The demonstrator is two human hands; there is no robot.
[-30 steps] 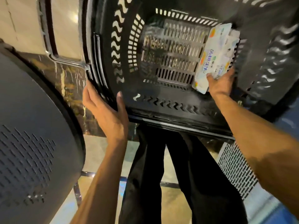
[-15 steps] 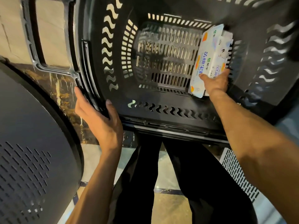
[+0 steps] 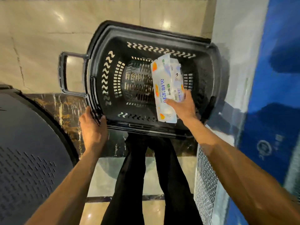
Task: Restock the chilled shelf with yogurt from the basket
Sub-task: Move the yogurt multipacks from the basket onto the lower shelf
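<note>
A black plastic basket (image 3: 103, 75) with slotted walls stands on the floor in front of me. My right hand (image 3: 183, 106) grips a white yogurt multipack (image 3: 164, 82) with blue lettering and orange spots, held at the basket's right side, just above its rim. My left hand (image 3: 92, 127) holds the basket's near left corner, fingers hooked over the rim. Apart from the pack, the basket's inside shows only its slotted floor.
A dark curved unit with perforations (image 3: 29, 159) fills the left. A white and blue chiller cabinet (image 3: 272, 95) with a mesh grille (image 3: 206, 179) stands on the right. My dark trouser legs (image 3: 146, 176) are below the basket, on a beige and dark marble floor (image 3: 32, 38).
The view has pulled back from the basket, so it looks smaller and whole. My right hand has lifted the yogurt pack up from inside. My left hand has closed onto the rim corner.
</note>
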